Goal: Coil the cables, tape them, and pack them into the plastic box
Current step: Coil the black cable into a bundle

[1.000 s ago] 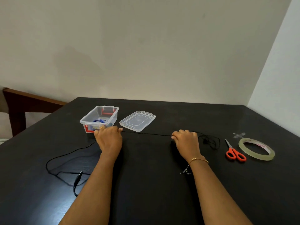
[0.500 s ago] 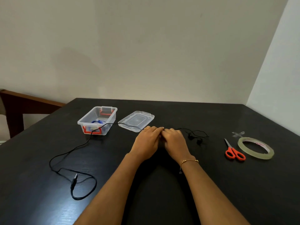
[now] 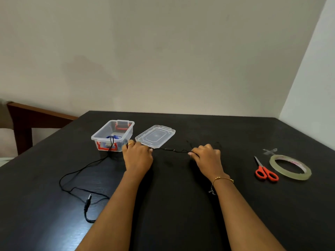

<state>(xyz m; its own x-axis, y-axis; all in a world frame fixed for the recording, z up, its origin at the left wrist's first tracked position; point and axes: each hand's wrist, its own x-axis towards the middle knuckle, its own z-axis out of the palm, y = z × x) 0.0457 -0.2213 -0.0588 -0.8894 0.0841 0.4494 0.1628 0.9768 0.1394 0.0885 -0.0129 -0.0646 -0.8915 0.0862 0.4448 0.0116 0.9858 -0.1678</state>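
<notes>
A thin black earphone cable (image 3: 170, 150) stretches taut between my two hands over the dark table (image 3: 181, 205). My left hand (image 3: 137, 156) pinches it just in front of the clear plastic box (image 3: 101, 137). My right hand (image 3: 206, 154) pinches its other part near the earbud end. From my left hand the cable runs up over the box's front, then trails left in loose loops to its jack plug (image 3: 87, 203). A coiled blue cable (image 3: 113, 137) lies inside the box.
The box's clear lid (image 3: 155, 135) lies flat right of the box. Red-handled scissors (image 3: 265, 171) and a roll of clear tape (image 3: 290, 169) sit at the right, with a cut tape piece (image 3: 270, 151) behind them. A wooden chair (image 3: 27, 120) stands beyond the table's left edge.
My hands were together at the middle half a second ago. They have now pulled apart, left hand toward the box, right hand rightward, drawing the cable straight between them.
</notes>
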